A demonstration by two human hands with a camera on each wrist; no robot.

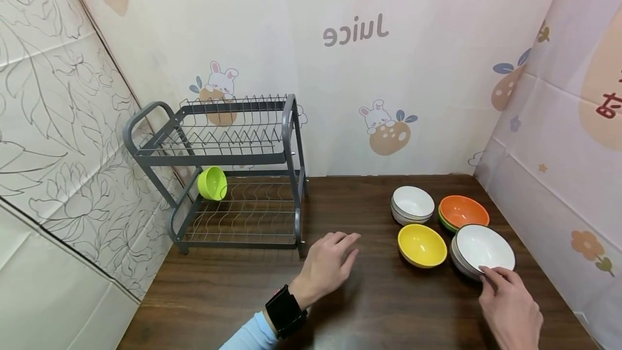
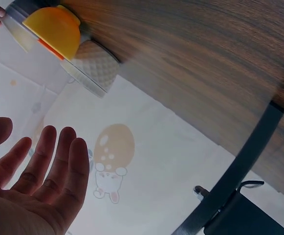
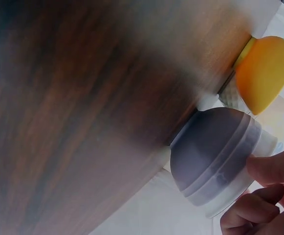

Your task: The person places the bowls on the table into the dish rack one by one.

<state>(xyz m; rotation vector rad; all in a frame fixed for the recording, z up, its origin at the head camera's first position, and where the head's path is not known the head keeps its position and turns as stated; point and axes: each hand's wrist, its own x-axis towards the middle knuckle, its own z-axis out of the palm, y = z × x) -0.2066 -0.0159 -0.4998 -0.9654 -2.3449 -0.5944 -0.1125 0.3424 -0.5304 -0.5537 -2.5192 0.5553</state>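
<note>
At the right of the table my right hand pinches the near rim of the top white bowl between thumb and fingers. That bowl sits in a stack of dark-rimmed bowls; the right wrist view shows their nested sides. Nothing is in my left hand, held above the table to the right of the rack with its fingers extended and apart. Left of the white stack stands a yellow bowl. Behind are an orange bowl nested in a green one and another white bowl stack.
A grey two-tier dish rack stands at the left back of the wooden table. Tilted on its lower tier is a lime-green bowl. Printed cloth walls border the table at the back and sides.
</note>
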